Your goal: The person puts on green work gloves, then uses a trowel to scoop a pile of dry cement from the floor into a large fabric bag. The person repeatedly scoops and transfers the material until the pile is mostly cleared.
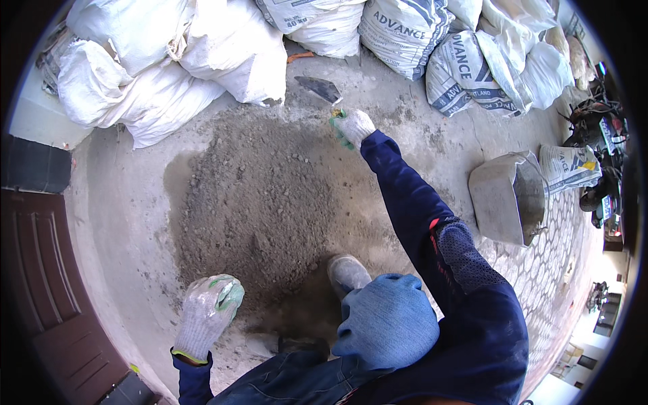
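At the far side of a loose grey heap of dry sand or cement mix (263, 196), my right hand (354, 128) is wrapped round the handle of a trowel. The metal blade of the trowel (320, 88) points away to the left, close to the floor by the sacks. My right arm is stretched far out. Near the heap's left front edge, my left hand (209, 314) hangs with its fingers curled in, and nothing shows in it. White knit gloves with green-coated palms cover both hands.
White woven sacks (236, 50) and printed cement bags (405, 34) line the far side. To the right stand a worn square container (503, 196) and another bag (570, 167). Motorcycles (601, 148) are at the right edge, a brown door (50, 270) at the left. My shoe (347, 273) borders the heap.
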Action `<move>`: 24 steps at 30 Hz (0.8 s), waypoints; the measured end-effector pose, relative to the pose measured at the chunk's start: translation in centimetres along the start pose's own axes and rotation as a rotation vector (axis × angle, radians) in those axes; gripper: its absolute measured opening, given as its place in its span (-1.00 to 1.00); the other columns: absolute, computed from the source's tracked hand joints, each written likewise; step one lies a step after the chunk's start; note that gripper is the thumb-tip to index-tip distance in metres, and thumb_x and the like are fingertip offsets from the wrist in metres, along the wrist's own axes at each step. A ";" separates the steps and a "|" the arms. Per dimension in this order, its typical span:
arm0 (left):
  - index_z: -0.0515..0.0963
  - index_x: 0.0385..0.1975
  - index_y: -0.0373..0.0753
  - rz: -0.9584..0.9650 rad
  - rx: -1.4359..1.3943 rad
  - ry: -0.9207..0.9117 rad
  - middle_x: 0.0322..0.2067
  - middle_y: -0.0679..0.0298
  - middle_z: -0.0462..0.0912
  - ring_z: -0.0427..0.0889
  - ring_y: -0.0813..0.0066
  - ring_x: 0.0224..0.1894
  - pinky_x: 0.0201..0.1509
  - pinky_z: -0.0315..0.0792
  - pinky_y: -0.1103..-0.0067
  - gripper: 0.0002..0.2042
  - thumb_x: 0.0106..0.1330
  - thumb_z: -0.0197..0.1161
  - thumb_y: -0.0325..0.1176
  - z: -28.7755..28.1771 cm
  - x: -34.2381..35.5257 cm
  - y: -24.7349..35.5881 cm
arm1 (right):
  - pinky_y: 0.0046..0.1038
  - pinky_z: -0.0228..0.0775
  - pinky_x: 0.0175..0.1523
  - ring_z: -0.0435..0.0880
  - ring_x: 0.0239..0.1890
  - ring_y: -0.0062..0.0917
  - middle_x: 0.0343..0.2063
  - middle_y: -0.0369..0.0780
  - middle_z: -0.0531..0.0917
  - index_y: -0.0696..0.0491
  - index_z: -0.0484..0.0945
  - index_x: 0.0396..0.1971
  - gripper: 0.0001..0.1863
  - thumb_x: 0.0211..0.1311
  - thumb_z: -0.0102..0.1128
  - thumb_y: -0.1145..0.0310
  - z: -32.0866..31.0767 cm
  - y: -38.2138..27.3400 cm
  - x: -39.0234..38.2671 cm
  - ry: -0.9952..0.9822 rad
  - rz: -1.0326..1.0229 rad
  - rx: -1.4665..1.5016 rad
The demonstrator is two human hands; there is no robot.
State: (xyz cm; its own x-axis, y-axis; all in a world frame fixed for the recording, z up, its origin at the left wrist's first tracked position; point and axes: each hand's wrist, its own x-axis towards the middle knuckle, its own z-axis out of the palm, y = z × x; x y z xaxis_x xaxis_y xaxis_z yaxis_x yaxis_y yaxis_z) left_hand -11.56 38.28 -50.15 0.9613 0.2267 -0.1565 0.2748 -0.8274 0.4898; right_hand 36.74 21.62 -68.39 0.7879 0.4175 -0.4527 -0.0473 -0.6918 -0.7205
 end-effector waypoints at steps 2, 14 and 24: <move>0.73 -0.12 -0.20 0.004 -0.015 -0.009 -0.11 0.15 0.78 0.72 0.07 -0.03 0.19 0.51 0.22 -0.75 0.24 0.43 -0.28 0.1 0.0 0.1 | -0.35 0.59 -0.49 0.73 -0.60 -0.42 -0.55 -0.19 0.72 0.15 0.68 -0.28 -0.65 0.34 0.23 0.11 0.1 -0.4 1.5 0.045 -0.102 -0.159; 0.72 -0.16 -0.19 0.023 -0.019 0.022 -0.12 0.16 0.77 0.71 0.07 -0.03 0.20 0.50 0.22 -0.79 0.24 0.42 -0.30 -0.3 0.3 0.5 | -0.20 0.61 -0.35 0.76 -0.49 -0.24 -0.52 -0.11 0.72 0.12 0.61 -0.15 -0.64 0.35 0.21 0.10 1.8 2.8 -14.1 -0.234 -0.125 -0.382; 0.73 -0.15 -0.20 0.047 0.000 0.030 -0.11 0.14 0.77 0.72 0.08 -0.03 0.20 0.51 0.23 -0.77 0.23 0.43 -0.31 -0.9 -0.5 0.6 | -0.34 0.60 -0.52 0.74 -0.60 -0.42 -0.51 -0.12 0.76 0.24 0.70 -0.25 -0.58 0.33 0.29 0.09 -2.8 -2.1 -0.5 -0.081 -0.002 -0.208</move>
State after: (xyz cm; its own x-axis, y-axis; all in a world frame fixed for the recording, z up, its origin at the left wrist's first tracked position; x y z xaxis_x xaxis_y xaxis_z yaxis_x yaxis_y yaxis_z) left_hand -11.89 38.12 -49.02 0.9732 0.2035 -0.1074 0.2298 -0.8371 0.4964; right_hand 38.21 21.21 -65.18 0.7357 0.4594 -0.4977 0.0889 -0.7939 -0.6015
